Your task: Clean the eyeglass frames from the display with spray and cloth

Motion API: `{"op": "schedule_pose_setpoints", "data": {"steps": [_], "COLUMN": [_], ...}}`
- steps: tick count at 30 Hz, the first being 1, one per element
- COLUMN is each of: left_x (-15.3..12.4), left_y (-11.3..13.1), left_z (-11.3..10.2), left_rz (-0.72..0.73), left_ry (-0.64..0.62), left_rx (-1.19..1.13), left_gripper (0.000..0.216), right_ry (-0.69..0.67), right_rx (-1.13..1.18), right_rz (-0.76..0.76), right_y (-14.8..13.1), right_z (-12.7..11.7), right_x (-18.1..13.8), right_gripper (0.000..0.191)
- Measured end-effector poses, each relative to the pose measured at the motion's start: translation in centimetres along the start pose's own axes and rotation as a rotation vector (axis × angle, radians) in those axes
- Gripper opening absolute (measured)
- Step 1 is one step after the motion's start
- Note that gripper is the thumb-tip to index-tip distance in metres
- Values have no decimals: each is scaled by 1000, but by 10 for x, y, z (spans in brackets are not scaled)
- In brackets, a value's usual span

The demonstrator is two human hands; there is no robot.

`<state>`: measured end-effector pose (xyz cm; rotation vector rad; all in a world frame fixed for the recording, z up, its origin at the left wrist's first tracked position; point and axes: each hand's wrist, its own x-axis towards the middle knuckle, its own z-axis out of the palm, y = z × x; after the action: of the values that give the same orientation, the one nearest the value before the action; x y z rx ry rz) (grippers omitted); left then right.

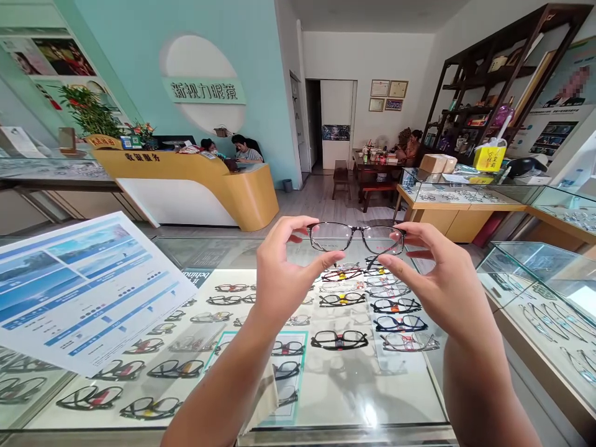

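Observation:
I hold a pair of dark-framed glasses [356, 238] up in front of me with both hands, above a glass display counter [326, 397]. My left hand [284, 270] pinches the left end of the frame between thumb and fingers. My right hand [435, 276] pinches the right end the same way. The lenses are clear and face me. Below the hands, under the glass, lie several rows of spectacle frames [339, 338].
A printed sheet [88, 292] lies on the counter at left. More glass cases [544, 292] stand at right. A yellow reception desk [195, 186] with seated people is behind, and another person sits at a table [377, 164] by the dark shelf [493, 81].

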<state>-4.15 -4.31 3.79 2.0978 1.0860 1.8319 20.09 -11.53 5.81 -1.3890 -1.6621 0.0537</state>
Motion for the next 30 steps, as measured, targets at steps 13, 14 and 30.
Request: {"op": "schedule_pose_setpoints", "data": {"steps": [13,14,30], "left_x": [3,4,3], "left_y": [-6,-7,-15], "left_z": [0,0,12], "left_rz": [8,6,-136], "left_ry": [-56,-76,10], "left_rx": [-27,-41,-193], "left_gripper": [57,56,58], "right_ry": [19,34,114], "right_rx": [-18,-21,29], "right_rz": [-15,-23,-9], "right_y": [3,3,7], "right_z": [-4,-4,2], "right_x": [0,0,2], "right_gripper": [51,50,50]}}
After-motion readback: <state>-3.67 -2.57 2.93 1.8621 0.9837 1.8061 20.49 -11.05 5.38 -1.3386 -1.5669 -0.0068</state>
